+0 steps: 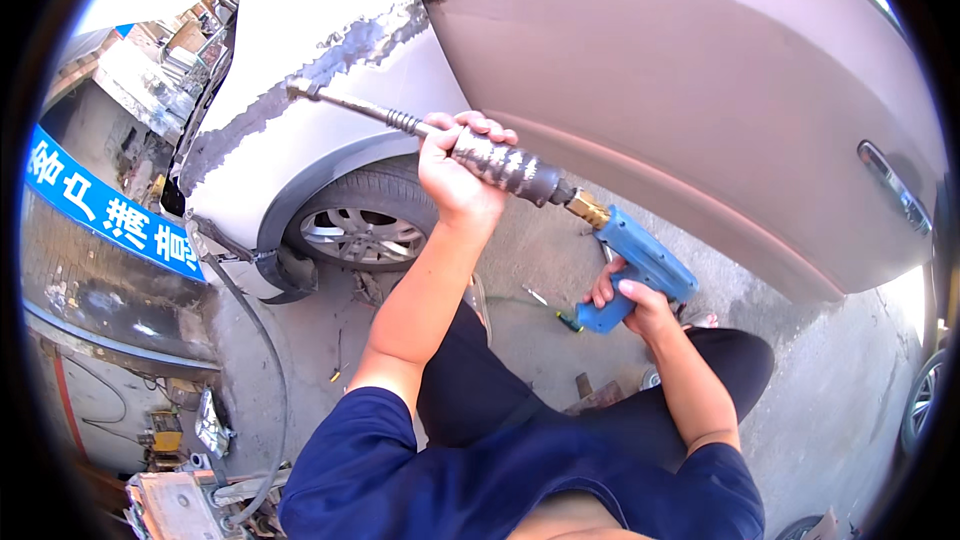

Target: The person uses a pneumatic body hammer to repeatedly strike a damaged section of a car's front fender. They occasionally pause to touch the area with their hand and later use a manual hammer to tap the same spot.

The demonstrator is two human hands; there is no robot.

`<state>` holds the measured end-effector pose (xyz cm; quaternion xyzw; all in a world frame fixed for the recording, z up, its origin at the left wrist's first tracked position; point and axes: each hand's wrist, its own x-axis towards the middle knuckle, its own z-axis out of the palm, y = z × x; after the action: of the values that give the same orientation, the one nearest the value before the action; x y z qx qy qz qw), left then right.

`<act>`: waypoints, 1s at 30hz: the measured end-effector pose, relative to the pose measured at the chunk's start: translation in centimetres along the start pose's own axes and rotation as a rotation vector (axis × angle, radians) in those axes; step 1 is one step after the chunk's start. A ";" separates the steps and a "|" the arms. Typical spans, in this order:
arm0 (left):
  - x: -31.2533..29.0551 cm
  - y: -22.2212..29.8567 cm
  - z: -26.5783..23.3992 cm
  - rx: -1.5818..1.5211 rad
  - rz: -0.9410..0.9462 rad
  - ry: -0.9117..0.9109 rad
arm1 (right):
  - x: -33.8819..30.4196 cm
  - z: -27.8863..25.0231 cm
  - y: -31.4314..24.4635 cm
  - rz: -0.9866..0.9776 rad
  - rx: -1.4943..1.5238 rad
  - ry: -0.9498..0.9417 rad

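A slide-hammer dent puller [512, 170] with a blue pistol handle [648, 258] spans the space between my hands. My left hand [458, 165] is wrapped round it where the thin shaft meets the worn black sliding weight. My right hand [640, 302] grips the blue handle from below. A brass-coloured coupling [586, 207] joins handle and weight. At the far end, the metal tip [300, 88] lies over a ragged bare-metal strip [345, 55] on the white fender [410, 80]; whether it touches, I cannot tell.
An opened car door [680, 70] fills the upper right. Below the fender sits the front wheel [365, 225]. A thick cable [265, 340] runs from the car's front down to an orange machine [175, 510]. Small tools, including a green-handled one [570, 321], lie on the concrete floor.
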<state>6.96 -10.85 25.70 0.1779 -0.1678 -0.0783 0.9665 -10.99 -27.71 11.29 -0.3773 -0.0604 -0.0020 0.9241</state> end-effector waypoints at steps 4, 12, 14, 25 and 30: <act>2.3 -2.4 3.2 -0.030 -0.117 -0.221 | -1.0 0.6 -1.9 -0.061 0.104 -0.035; 7.3 -6.5 -1.1 0.093 -0.475 0.002 | 0.7 -0.1 0.5 -0.141 0.148 0.309; 8.6 -6.7 -2.6 0.113 -0.534 0.101 | 1.4 0.1 2.2 -0.156 0.077 0.328; 11.1 -5.7 -4.1 0.278 -0.552 0.190 | 4.3 1.9 4.7 -0.199 -0.024 0.464; 11.2 -6.0 -4.0 0.293 -0.516 0.130 | 4.3 1.8 4.7 -0.199 -0.024 0.467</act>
<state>18.26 -17.54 23.30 0.3566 -0.0644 -0.2846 0.8875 -6.65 -22.93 9.79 -0.3696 0.1180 -0.1809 0.9037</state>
